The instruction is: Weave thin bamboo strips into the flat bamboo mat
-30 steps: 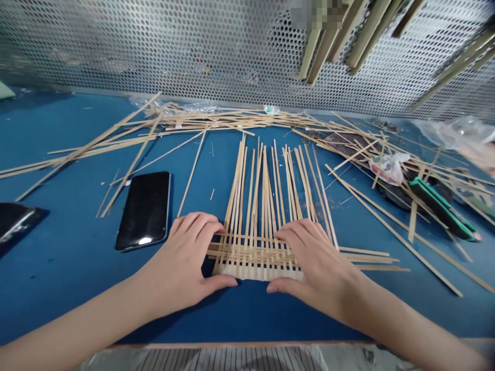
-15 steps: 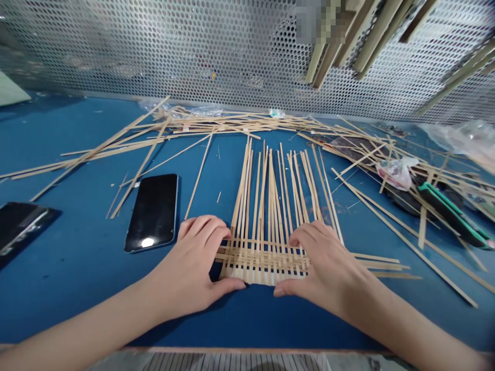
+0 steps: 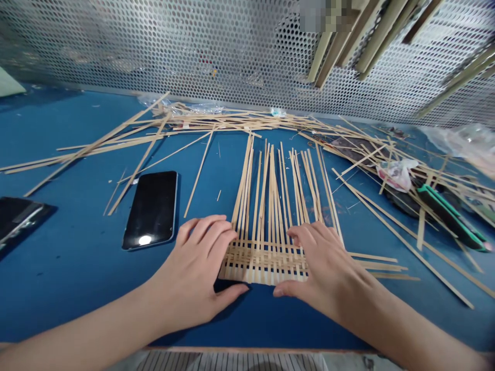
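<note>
Head view: since a second ago my left hand (image 3: pixel 193 268) has flattened, its fingers now lying over the left edge of the woven strip mat (image 3: pixel 266 257) rather than curled beside it. My right hand (image 3: pixel 328 268) stays pressed on the right side. Both hands are open and palm-down, clamping nothing. The cross strips look snug, I judge. The mat sits close to the front edge of the table (image 3: pixel 77 278). A phone (image 3: pixel 151 208) lies just to the left, and loose strips (image 3: pixel 232 121) crowd the far and right sides.
</note>
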Demonstrator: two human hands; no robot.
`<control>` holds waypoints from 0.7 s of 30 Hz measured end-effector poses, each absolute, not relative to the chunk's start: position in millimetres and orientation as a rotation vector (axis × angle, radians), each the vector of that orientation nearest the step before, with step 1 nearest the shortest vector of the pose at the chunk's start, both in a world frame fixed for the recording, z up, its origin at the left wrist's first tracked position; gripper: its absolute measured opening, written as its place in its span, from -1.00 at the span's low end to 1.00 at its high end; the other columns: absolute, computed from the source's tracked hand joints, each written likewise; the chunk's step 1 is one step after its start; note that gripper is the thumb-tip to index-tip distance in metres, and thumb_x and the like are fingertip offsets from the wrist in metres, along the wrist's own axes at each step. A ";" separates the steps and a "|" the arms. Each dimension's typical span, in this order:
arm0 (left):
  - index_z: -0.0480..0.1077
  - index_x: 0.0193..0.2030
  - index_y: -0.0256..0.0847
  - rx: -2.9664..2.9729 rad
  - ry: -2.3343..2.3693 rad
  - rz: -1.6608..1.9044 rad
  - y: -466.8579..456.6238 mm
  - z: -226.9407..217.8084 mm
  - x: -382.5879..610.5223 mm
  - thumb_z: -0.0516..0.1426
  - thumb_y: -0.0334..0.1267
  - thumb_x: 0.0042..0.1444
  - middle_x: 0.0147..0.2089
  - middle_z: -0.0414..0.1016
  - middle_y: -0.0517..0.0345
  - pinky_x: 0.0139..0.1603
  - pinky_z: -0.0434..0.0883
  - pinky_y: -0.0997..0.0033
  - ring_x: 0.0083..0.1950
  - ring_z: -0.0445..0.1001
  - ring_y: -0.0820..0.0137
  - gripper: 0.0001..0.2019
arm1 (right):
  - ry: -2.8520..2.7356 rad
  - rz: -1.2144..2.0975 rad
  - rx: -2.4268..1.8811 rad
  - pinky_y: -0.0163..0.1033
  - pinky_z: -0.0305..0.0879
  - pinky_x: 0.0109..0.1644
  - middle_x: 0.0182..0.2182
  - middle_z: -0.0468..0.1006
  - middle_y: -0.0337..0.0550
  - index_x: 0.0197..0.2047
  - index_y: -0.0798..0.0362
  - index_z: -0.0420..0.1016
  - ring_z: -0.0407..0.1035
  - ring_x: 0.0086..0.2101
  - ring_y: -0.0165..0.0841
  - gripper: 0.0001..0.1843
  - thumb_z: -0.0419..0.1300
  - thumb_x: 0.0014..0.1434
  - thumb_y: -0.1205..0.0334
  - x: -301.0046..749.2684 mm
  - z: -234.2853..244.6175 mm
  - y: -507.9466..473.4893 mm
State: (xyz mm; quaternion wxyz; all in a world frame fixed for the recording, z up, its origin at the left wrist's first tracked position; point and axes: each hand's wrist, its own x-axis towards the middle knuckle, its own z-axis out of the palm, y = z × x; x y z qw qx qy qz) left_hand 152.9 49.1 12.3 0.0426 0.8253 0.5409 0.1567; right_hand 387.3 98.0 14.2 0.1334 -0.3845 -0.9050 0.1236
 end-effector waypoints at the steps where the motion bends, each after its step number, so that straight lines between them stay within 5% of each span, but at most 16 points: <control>1: 0.21 0.03 -0.27 2.541 1.612 0.475 49.5 13.5 156.5 0.24 -0.04 -0.06 0.05 0.36 -0.11 0.14 0.05 -0.01 0.17 0.20 0.01 -0.43 | -2.631 0.375 -1.087 -0.03 0.30 -0.15 -0.24 0.39 -0.07 -0.15 0.10 0.25 0.27 -0.21 -0.19 -0.36 0.40 -0.17 -0.06 386.1 14.9 96.8; 6: 0.20 0.07 -0.27 2.488 1.464 0.434 57.4 14.5 171.3 0.25 -0.02 -0.05 0.04 0.38 -0.09 0.15 0.09 -0.02 0.16 0.22 0.02 -0.40 | -2.635 0.501 -0.936 -0.04 0.31 0.00 -0.07 0.34 0.01 0.07 0.13 0.13 0.25 -0.06 -0.16 -0.17 0.40 -0.15 -0.04 373.8 17.0 98.9; 21: 0.20 0.05 -0.33 2.449 1.401 0.442 60.8 7.4 172.8 0.19 -0.16 0.03 0.00 0.35 -0.14 0.02 0.16 -0.01 0.04 0.26 0.05 -0.51 | -2.613 0.609 -0.889 -0.02 0.37 -0.06 -0.16 0.39 -0.06 0.02 0.10 0.21 0.33 -0.14 -0.17 -0.28 0.42 -0.15 0.06 369.3 6.5 106.7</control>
